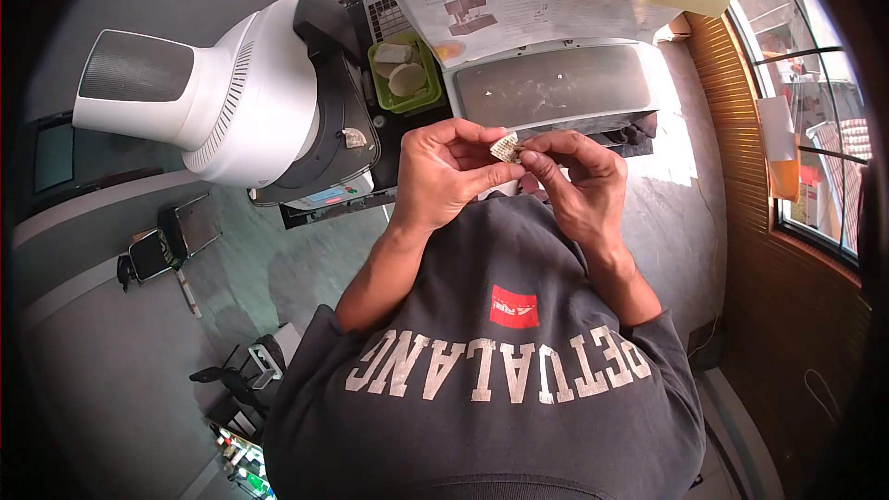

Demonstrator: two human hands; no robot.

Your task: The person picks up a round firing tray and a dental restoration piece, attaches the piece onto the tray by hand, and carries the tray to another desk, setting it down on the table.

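Note:
My left hand (444,171) and my right hand (583,181) meet in front of my chest, at the near edge of the counter. Between their fingertips is a small cream-coloured piece (505,147) with rows of dark marks, perhaps a scrap of printed paper. The thumb and index finger of my left hand pinch its left side. My right fingers are closed at its right edge and cover part of it. Whether something tiny lies inside the piece cannot be made out.
A white machine with a rounded head (264,83) stands on the left, with a similar small scrap (354,137) on its dark ledge. A green basket (428,97) holds pale round pieces. Behind my hands is a grey metal-topped unit (556,88) beneath printed sheets (556,0).

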